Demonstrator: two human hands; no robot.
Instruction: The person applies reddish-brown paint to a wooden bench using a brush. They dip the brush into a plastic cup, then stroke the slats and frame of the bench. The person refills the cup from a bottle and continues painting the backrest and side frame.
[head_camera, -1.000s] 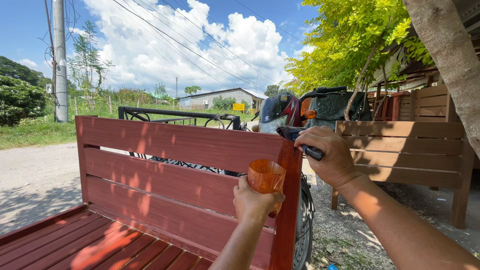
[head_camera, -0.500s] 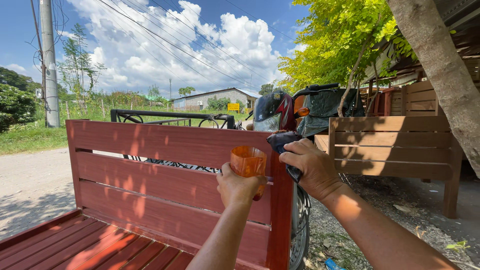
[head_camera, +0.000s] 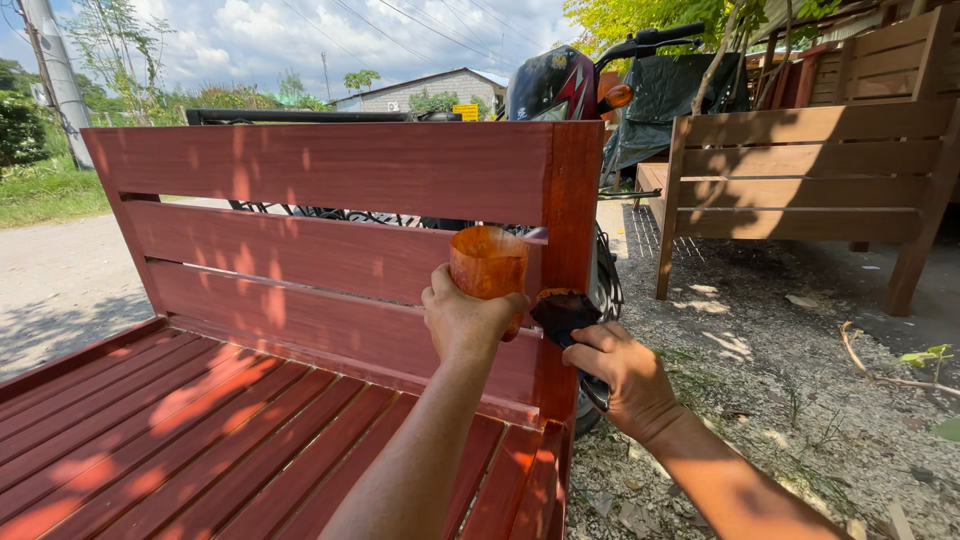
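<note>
Brush (head_camera: 560, 310), dark-headed, has dropped from the red bench (head_camera: 330, 170) top rail to its end post; right hand (head_camera: 625, 375) fingers grip it. Left hand (head_camera: 468, 322) fingers hold the orange cup (head_camera: 488, 262) alongside.

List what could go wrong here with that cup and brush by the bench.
1. The left hand holds the orange translucent plastic cup above the red-stained wooden slatted bench; a tilt could spill stain on the slats.
2. The dark wet brush in the right hand hangs past the bench's end post; it may drip on the gravel ground.
</note>
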